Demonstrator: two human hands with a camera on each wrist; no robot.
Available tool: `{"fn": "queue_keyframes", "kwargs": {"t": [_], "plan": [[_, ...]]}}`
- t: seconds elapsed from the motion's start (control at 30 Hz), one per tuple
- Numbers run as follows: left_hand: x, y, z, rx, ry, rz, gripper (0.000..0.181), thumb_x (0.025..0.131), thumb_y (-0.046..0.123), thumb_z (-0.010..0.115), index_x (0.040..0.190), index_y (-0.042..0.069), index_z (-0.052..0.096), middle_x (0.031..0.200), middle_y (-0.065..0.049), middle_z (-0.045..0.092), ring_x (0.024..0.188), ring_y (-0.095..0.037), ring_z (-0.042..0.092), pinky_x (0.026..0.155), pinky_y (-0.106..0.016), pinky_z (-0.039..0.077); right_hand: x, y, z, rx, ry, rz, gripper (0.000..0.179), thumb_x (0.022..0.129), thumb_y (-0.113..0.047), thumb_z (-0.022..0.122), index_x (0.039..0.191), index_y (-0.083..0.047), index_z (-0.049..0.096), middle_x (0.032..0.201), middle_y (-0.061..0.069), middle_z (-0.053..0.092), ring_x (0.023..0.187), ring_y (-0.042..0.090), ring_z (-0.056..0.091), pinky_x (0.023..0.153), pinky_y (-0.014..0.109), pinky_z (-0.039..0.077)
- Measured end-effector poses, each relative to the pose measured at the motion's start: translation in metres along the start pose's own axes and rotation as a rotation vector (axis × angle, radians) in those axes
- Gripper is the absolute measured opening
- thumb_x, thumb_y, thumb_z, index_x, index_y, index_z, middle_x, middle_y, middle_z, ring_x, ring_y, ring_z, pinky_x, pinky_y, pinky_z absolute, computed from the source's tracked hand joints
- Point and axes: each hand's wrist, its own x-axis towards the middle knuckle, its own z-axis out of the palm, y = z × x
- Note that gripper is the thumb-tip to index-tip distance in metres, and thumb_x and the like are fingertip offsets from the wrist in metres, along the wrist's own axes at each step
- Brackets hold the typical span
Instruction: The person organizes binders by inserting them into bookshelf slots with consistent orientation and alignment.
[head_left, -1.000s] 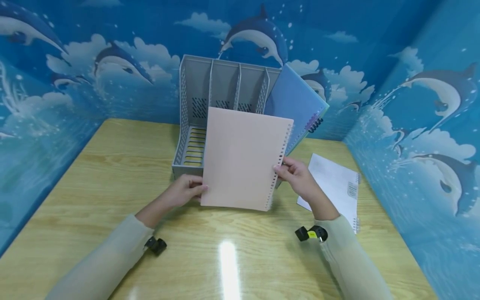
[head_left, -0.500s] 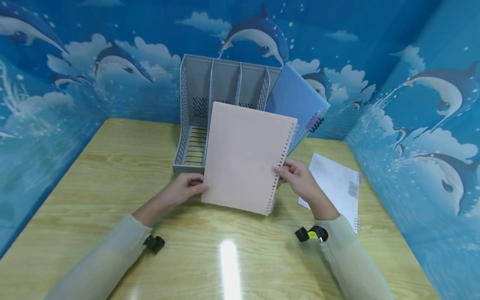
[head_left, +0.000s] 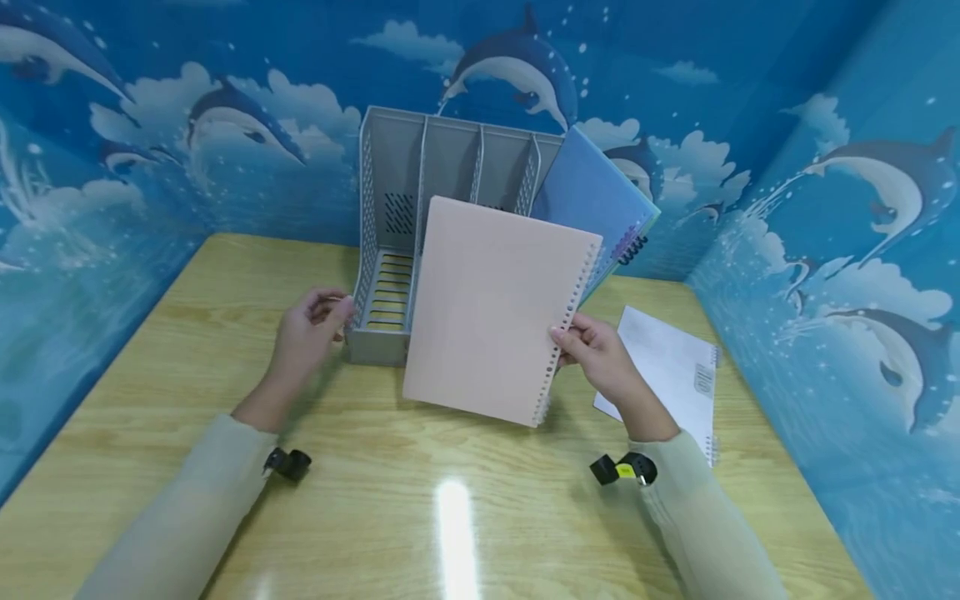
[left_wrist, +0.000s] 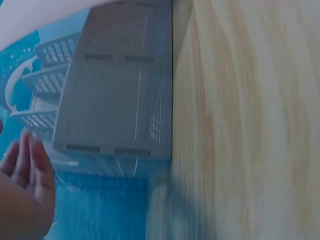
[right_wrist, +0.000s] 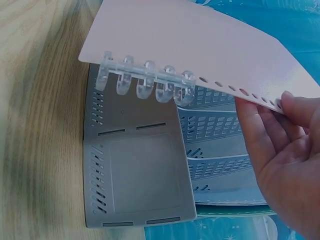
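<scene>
A pink loose-leaf notebook point(head_left: 498, 312) with clear binding rings along its right edge is held up, tilted, before the grey file organizer point(head_left: 375, 346). My right hand point(head_left: 596, 354) pinches its punched edge between thumb and fingers. In the right wrist view the clear rings point(right_wrist: 145, 80) hang over the organizer's front. My left hand point(head_left: 307, 333) holds nothing and is at the organizer's left front corner, its fingers point(left_wrist: 37, 160) loosely bent. Whether they touch the side wall I cannot tell. The notebook hides part of the organizer's middle compartments.
Blue notebooks point(head_left: 592, 200) with spiral bindings lean out of the organizer's rightmost compartment. A white ring-bound notebook point(head_left: 667, 375) lies on the wooden table point(head_left: 360, 500) to the right. Dolphin-printed walls point(head_left: 262, 192) stand behind and beside the table.
My left hand has let go of the pink notebook's lower left edge and moved left and up to the organizer's corner. The notebook has tilted slightly and risen a little in my right hand.
</scene>
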Motion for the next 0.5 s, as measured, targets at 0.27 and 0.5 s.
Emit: {"fn": "queue_keyframes", "kwargs": {"t": [0.27,0.5], "plan": [[0.012,-0.015,-0.011,0.070,-0.147,-0.044,0.084,0.096,0.026,0.062,0.157,0.013,0.004,0.156,-0.025,0.019,0.141,-0.044,0.025,0.112,-0.059,0.028,-0.001,0.000,0.000,0.008,0.006,-0.020,0.033,0.101,-0.004,0.049,0.126,0.017,0.050,0.089,-0.007,0.072,0.075,0.010,0.069,0.066,0.026,0.059],[0.016,-0.023,-0.011,0.056,-0.320,-0.141,0.093,0.097,0.025,0.062,0.155,0.016,-0.011,0.159,-0.025,0.006,0.145,-0.042,0.015,0.118,-0.051,0.019,-0.002,-0.002,0.000,0.016,0.021,-0.032,0.033,0.101,-0.005,0.048,0.126,0.018,0.049,0.089,-0.005,0.073,0.075,0.012,0.070,0.066,0.027,0.060]]}}
